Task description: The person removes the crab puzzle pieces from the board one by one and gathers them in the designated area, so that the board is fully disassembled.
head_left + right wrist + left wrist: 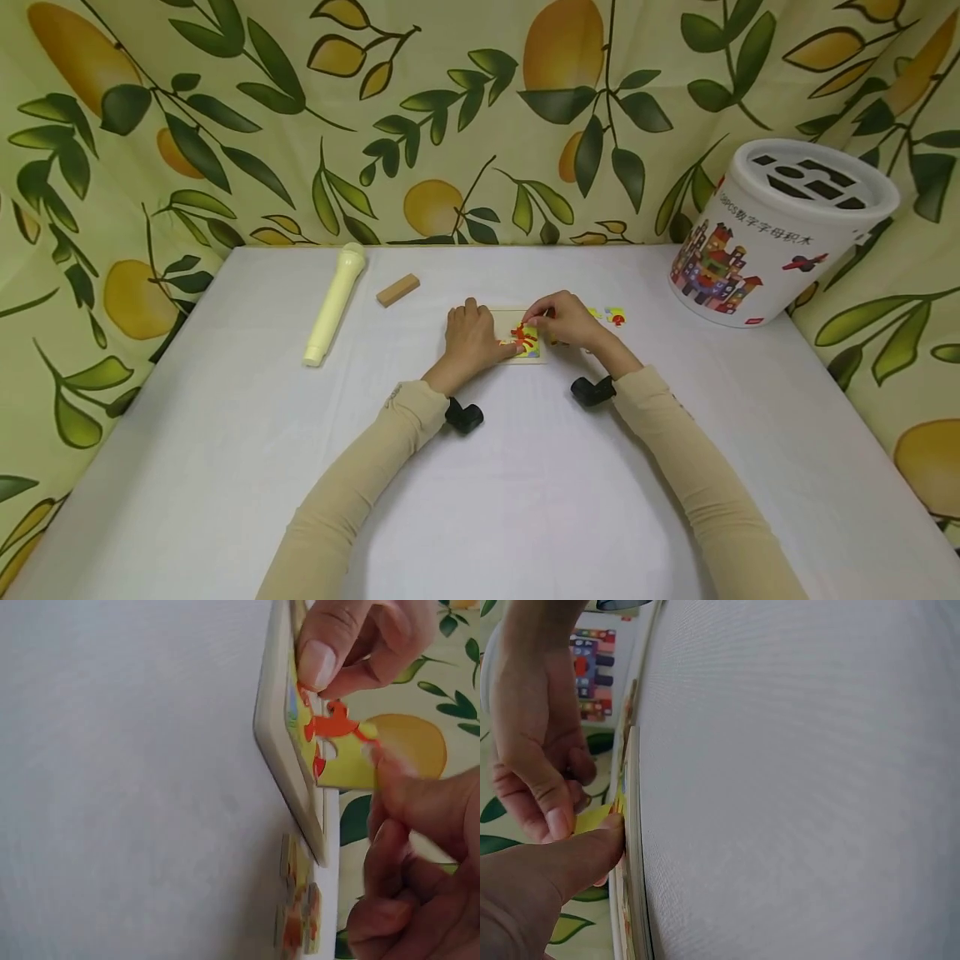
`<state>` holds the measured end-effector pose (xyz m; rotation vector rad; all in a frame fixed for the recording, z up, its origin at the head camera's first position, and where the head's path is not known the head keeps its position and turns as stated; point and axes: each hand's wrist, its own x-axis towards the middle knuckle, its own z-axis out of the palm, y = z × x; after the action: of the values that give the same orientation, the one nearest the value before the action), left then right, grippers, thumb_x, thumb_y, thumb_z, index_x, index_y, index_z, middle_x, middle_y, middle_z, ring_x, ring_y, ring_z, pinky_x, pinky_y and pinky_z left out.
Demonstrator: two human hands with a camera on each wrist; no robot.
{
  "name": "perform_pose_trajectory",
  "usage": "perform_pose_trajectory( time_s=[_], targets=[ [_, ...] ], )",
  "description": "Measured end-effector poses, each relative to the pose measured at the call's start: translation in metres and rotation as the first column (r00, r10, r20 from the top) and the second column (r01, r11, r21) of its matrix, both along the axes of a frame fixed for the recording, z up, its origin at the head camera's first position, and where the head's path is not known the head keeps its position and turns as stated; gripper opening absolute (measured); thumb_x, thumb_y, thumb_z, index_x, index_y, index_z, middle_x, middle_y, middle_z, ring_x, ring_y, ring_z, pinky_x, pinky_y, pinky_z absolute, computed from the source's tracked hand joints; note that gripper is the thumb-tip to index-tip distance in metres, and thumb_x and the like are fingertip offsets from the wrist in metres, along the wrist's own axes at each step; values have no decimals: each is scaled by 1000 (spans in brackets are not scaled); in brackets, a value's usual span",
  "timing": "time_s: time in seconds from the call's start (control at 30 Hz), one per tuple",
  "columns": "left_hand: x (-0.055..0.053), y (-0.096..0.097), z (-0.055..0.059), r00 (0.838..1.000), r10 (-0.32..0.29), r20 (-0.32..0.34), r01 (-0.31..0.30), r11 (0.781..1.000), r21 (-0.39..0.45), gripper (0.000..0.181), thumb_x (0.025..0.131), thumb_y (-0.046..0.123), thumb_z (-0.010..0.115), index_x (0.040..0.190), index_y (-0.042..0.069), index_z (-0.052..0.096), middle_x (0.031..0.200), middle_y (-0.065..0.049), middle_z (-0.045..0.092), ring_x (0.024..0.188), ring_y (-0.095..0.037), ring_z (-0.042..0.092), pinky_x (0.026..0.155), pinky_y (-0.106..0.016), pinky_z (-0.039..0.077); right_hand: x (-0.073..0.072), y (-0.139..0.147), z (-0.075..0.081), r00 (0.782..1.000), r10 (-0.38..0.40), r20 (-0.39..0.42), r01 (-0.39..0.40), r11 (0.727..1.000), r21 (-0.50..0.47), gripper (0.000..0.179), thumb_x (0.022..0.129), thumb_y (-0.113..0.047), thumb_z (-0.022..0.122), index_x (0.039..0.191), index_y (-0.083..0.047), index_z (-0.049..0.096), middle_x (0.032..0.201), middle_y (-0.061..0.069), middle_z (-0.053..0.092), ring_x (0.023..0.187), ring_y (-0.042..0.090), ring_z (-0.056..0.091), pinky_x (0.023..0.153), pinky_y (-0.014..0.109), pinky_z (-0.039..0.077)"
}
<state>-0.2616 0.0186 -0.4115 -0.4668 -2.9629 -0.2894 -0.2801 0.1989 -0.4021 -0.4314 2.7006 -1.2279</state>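
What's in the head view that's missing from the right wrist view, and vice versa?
Of these two, only the head view shows the microphone, wooden block, white tub and sleeves.

Only the right wrist view shows the side edge of the puzzle board and, clearly, the notched outline of the yellow-and-red piece that the right hand pinches.

Both show that hand, the left hand, the board, loose pieces, tablecloth and patterned curtain.

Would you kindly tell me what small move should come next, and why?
Probably lower the puzzle piece flat into the board: the right hand pinches it by one side, tilted up from the board, beside coloured pieces lying there, where the left hand rests its thumb.
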Motion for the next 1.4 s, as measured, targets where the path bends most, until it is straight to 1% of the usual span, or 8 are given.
perform_pose_trajectory(
  time_s=[0.1,0.3,0.4,0.53,0.8,1.13,1.3,1.4],
  targets=[
    [-1,2,0,1000,1,17,-1,1000,-8,75,66,61,70,100,-4,58,100,-14,50,96,-30,51,89,-39,38,-2,2,1,994,-67,81,67,998,-4,15,90,-11,57,94,-4,70,83,10,62,45,10,38,42,22,33],
    [0,3,0,999,-8,51,7,1000,15,77,67,60,71,104,-6,55,105,-16,48,100,-30,48,92,-39,38,-12,9,10,980,-180,87,180,984,9,20,92,-16,55,101,-3,68,93,11,63,71,14,48,60,23,41],
    [0,2,0,999,-18,50,17,999,29,74,68,58,71,102,-6,55,104,-16,47,100,-30,48,92,-39,38,-12,15,15,976,-160,151,163,987,-8,22,92,-18,56,103,-3,67,99,12,64,79,20,51,67,26,43],
    [2,0,-2,998,-32,48,31,999,36,72,69,56,71,101,-6,54,102,-16,47,100,-30,47,93,-39,38,-8,26,13,960,-139,244,151,988,-29,25,91,-21,57,107,-3,66,107,13,65,87,20,53,74,26,43],
    [0,-1,-6,999,-40,33,37,996,76,71,69,53,72,101,-8,55,101,-17,48,98,-31,48,91,-38,39,1,59,3,955,-180,237,191,981,-25,29,91,-20,57,112,0,63,111,15,63,90,18,50,74,26,42],
    [0,-3,-6,998,-34,54,30,996,82,75,69,55,72,104,-9,52,103,-18,46,99,-31,46,89,-38,39,20,119,-3,925,-294,241,290,956,53,38,88,-30,62,112,-1,62,94,-3,61,78,17,44,63,25,40],
    [0,-3,-5,998,-34,53,29,995,93,75,68,55,72,103,-9,52,102,-17,46,99,-31,45,90,-38,38,25,128,-2,909,-338,243,321,941,108,40,87,-30,63,111,1,62,103,8,63,81,18,46,66,24,42],
    [0,-4,-6,998,-38,45,33,994,101,75,69,55,72,103,-9,52,101,-17,46,99,-31,46,91,-39,38,25,129,-5,908,-353,225,330,935,133,37,88,-27,62,110,2,63,109,17,61,84,19,45,66,24,40]
  ],
)
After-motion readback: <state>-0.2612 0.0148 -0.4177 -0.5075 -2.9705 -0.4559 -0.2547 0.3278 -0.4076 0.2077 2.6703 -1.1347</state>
